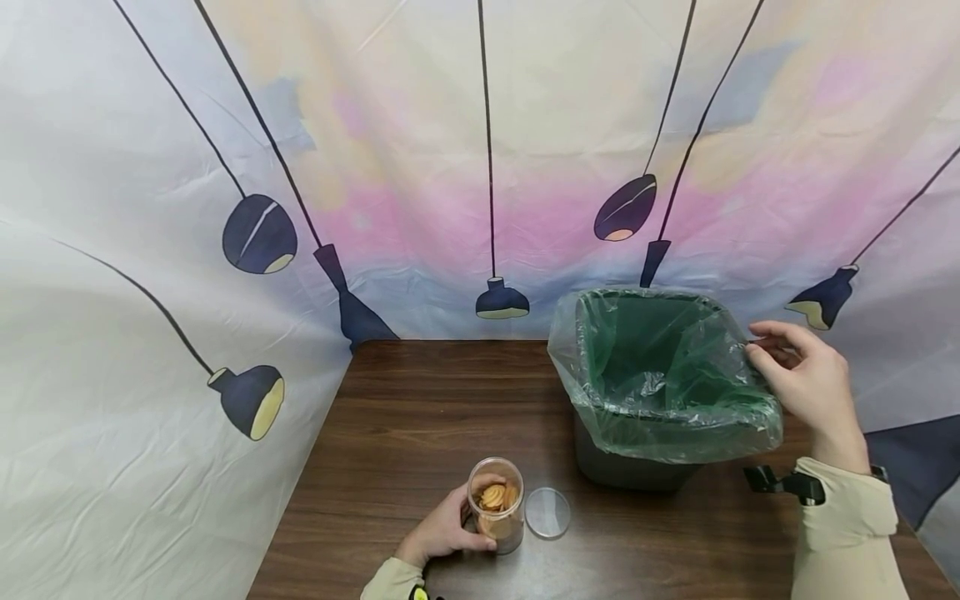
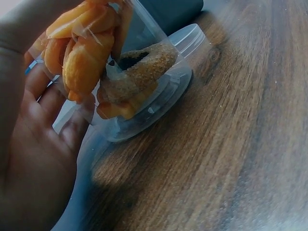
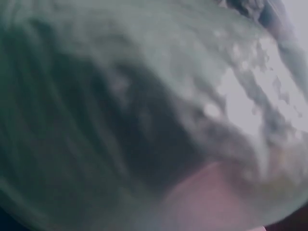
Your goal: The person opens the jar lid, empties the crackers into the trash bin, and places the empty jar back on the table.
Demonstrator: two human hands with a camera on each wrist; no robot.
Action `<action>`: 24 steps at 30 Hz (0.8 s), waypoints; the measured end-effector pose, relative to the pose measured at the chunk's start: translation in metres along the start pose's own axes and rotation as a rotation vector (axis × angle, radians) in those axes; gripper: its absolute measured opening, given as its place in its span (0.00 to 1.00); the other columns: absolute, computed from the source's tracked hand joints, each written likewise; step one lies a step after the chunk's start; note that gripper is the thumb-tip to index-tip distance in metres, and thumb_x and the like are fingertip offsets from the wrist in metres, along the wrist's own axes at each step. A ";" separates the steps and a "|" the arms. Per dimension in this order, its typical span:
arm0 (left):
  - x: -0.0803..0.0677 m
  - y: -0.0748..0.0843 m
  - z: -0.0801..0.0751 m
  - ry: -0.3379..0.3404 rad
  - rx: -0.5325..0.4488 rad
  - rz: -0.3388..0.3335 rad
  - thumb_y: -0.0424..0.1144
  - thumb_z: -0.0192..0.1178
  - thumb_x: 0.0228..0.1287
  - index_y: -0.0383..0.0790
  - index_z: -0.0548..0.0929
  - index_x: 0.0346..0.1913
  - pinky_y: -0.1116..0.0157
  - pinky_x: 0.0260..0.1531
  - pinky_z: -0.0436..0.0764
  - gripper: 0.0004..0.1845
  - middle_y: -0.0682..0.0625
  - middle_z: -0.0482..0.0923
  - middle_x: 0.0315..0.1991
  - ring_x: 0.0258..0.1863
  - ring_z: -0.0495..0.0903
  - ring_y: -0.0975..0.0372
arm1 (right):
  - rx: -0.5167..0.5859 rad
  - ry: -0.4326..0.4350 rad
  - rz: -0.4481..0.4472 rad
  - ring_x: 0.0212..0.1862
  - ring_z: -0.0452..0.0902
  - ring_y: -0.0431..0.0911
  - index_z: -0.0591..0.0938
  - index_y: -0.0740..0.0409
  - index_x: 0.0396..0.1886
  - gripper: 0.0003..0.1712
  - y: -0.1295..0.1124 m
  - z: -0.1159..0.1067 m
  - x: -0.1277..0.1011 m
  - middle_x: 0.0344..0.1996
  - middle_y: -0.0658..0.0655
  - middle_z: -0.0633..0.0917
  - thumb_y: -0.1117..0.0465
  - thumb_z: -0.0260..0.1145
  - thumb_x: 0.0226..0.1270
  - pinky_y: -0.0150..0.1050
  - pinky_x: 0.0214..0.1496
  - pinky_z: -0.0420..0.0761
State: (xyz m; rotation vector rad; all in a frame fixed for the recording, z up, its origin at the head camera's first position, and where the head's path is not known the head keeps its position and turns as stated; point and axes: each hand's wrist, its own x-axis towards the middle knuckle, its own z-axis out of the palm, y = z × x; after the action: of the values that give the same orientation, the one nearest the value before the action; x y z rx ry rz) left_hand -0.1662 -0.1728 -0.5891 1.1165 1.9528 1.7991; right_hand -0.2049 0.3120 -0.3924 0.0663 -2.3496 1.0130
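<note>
My left hand (image 1: 450, 529) holds a clear plastic jar (image 1: 510, 533) that stands on the table, its fingers and thumb round the side. Inside the open jar are orange-yellow swirled cookies (image 2: 89, 62) and, lower down, a brown sugar-coated ring-shaped piece (image 2: 144, 72). A round clear lid (image 1: 548, 513) lies flat just right of the jar. At the right side of a dark bin (image 1: 630, 471), my right hand (image 1: 810, 379) pinches the edge of the green see-through garbage bag (image 1: 675, 433) lining it. The bag fills most of the right wrist view, blurred.
The bag's folded rim hangs loosely over the bin's outside. Both stand on a dark wood-grain table (image 1: 420, 417), toward its back right. A cloth backdrop (image 1: 420, 167) printed with hanging lamps rises behind the table and along its left side.
</note>
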 end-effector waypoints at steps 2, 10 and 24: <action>0.000 0.000 0.000 0.001 0.003 -0.003 0.24 0.71 0.50 0.33 0.64 0.68 0.69 0.63 0.68 0.41 0.39 0.71 0.63 0.62 0.71 0.65 | 0.002 -0.017 0.011 0.34 0.71 0.15 0.82 0.59 0.54 0.19 0.001 0.000 0.000 0.32 0.22 0.75 0.61 0.67 0.65 0.12 0.37 0.68; 0.000 0.000 0.000 -0.003 -0.004 0.000 0.23 0.71 0.50 0.32 0.63 0.68 0.69 0.63 0.68 0.41 0.35 0.70 0.62 0.62 0.71 0.65 | -0.024 -0.085 0.035 0.36 0.70 0.16 0.80 0.60 0.56 0.20 0.003 -0.002 0.001 0.35 0.21 0.74 0.57 0.66 0.67 0.15 0.37 0.69; -0.001 0.000 0.001 -0.002 -0.010 -0.001 0.23 0.70 0.51 0.32 0.63 0.68 0.69 0.63 0.69 0.41 0.35 0.70 0.63 0.62 0.71 0.65 | -0.024 -0.217 0.046 0.36 0.72 0.18 0.79 0.58 0.58 0.21 0.011 -0.007 0.005 0.36 0.23 0.75 0.54 0.64 0.69 0.20 0.33 0.72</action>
State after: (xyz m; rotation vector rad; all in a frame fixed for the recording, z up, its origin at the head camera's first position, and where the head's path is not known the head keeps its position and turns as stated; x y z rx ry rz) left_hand -0.1654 -0.1727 -0.5893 1.1135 1.9412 1.8050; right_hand -0.2084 0.3255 -0.3932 0.1190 -2.5690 1.0448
